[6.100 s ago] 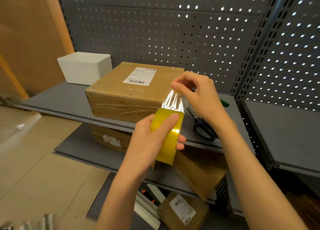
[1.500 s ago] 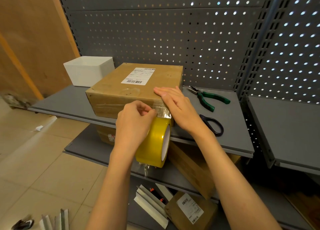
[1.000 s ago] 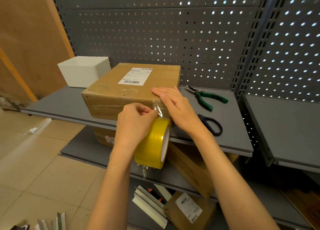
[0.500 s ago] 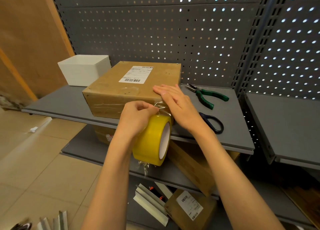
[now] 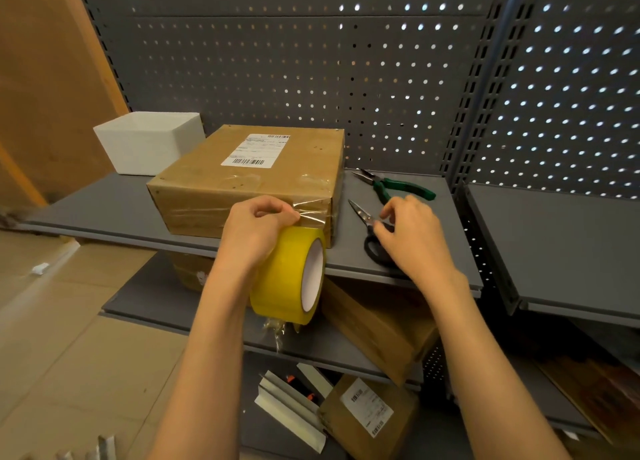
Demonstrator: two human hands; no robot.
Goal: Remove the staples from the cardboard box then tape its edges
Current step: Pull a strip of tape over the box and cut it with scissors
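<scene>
Left hand pinching glossy yellow tape roll; right hand perhaps gripping steel scissors.

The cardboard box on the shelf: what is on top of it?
On the cardboard box lie a white shipping label and clear tape running over its near right edge. The left hand covers part of the front.

Grey pegboard wall, grey metal shelves, beige tiled floor.

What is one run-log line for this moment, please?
left hand: holds tape roll, strip stuck to cardboard box | right hand: on scissors | cut: not yet
</scene>
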